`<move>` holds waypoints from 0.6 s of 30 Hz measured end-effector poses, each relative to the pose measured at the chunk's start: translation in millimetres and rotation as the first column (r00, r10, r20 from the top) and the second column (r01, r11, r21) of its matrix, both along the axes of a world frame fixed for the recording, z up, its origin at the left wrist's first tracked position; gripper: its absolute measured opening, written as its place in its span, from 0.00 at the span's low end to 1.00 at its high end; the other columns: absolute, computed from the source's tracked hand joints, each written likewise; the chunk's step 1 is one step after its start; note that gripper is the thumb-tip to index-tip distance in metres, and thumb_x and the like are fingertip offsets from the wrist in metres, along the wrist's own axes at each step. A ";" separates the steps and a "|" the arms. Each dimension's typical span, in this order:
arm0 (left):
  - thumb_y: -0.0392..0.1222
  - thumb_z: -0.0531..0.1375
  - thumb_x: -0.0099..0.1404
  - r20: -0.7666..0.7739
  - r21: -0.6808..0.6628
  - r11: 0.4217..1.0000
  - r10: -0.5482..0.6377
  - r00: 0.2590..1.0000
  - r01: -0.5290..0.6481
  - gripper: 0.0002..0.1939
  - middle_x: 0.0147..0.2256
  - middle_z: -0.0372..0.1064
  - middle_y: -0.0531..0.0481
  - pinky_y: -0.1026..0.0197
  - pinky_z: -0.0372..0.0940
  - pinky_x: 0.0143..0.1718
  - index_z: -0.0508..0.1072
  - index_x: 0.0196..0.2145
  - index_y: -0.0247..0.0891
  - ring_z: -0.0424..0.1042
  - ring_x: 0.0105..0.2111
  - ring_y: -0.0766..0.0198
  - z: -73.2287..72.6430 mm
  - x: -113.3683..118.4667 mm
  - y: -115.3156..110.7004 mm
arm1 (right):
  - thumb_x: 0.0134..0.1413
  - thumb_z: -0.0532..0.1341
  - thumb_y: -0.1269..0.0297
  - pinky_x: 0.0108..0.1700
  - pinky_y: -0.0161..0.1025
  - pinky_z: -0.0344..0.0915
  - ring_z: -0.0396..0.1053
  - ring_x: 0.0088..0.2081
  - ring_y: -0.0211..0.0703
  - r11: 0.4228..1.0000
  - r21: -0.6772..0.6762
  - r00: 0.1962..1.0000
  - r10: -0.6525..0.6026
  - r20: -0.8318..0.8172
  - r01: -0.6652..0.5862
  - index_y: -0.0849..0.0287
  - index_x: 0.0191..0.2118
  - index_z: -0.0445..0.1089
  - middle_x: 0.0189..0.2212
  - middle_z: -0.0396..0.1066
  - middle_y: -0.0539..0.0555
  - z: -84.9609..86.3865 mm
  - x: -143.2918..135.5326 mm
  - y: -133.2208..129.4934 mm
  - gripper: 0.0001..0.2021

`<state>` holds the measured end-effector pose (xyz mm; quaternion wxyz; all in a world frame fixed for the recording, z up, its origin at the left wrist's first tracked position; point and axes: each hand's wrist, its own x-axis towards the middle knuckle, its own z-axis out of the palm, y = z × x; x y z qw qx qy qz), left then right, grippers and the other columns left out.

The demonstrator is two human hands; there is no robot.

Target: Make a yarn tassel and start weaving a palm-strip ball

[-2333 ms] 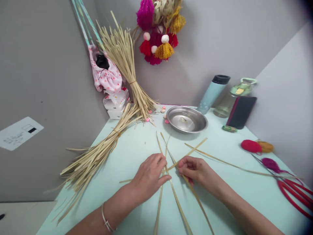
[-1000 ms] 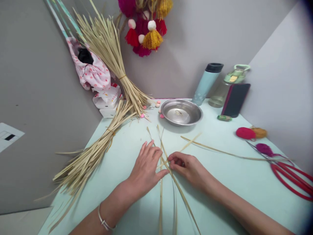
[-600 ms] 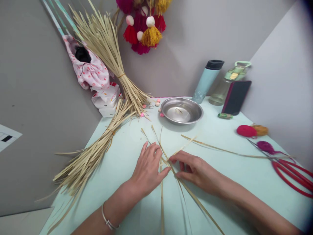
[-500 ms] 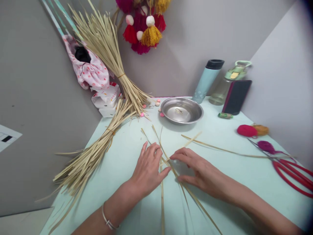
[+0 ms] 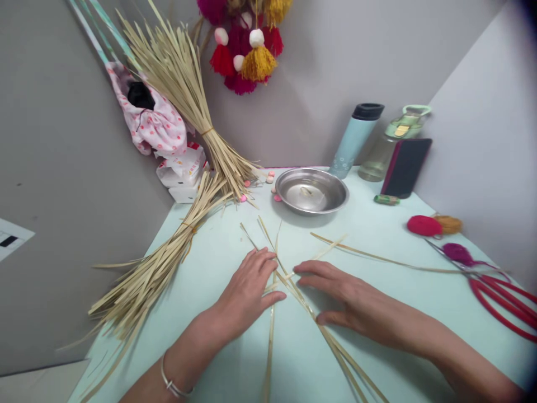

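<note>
Several thin straw strips [image 5: 304, 303] cross one another on the pale table in front of me, with a cross strip [image 5: 331, 247] running under or through them. My left hand [image 5: 250, 284] lies over the left side of the crossing, its fingers flat on the strips and its thumb stretched toward the middle. Just right of the crossing, my right hand [image 5: 342, 291] has its fingers spread; the fingertips rest by the cross strip and the thumb touches the long strips lower down. Part of the crossing is hidden beneath my left fingers.
Two tied straw bundles [image 5: 176, 240] stand at the left. A steel bowl of water [image 5: 312, 191] sits at the back, near a blue tumbler [image 5: 352, 143], a green bottle [image 5: 381, 151] and a phone [image 5: 406, 168]. Red-handled scissors [image 5: 499, 296], yarn [image 5: 424, 226] and a loose strip [image 5: 377, 256] lie right.
The lower ends of the long strips have parted: the right ones moved right with my right thumb, the left one swung slightly left. My left hand shifted a little down and left.
</note>
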<state>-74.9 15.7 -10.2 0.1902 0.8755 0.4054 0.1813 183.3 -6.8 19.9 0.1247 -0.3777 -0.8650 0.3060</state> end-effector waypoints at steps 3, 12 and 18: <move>0.43 0.65 0.61 -0.018 -0.010 1.000 -0.002 1.000 0.002 0.22 0.57 0.62 0.42 0.41 0.49 0.65 0.62 0.49 0.40 0.55 0.63 0.51 2.8 -0.6 -1.7 | 0.59 0.61 0.63 0.63 0.49 0.57 0.52 0.65 0.49 1.000 -0.007 1.000 0.020 0.004 -0.020 0.46 0.64 0.54 0.67 0.49 0.55 -0.4 5.3 -2.2 0.28; 0.52 0.65 0.58 -0.079 0.051 0.995 0.090 0.993 -0.086 0.22 0.56 0.63 0.39 0.35 0.45 0.64 0.62 0.44 0.39 0.56 0.62 0.46 3.9 12.2 -10.5 | 0.57 0.62 0.60 0.62 0.51 0.57 0.50 0.65 0.52 0.999 -0.036 0.997 -0.003 0.073 0.006 0.48 0.61 0.58 0.67 0.49 0.56 3.8 4.4 -4.2 0.26; 0.51 0.66 0.58 -0.080 0.097 0.989 0.116 0.990 -0.109 0.22 0.53 0.65 0.40 0.36 0.43 0.65 0.62 0.43 0.39 0.58 0.61 0.47 2.8 18.3 -11.2 | 0.56 0.63 0.58 0.53 0.48 0.64 0.62 0.54 0.52 0.997 -0.072 0.997 -0.029 0.077 0.035 0.54 0.45 0.68 0.53 0.64 0.57 19.3 -13.7 -6.9 0.12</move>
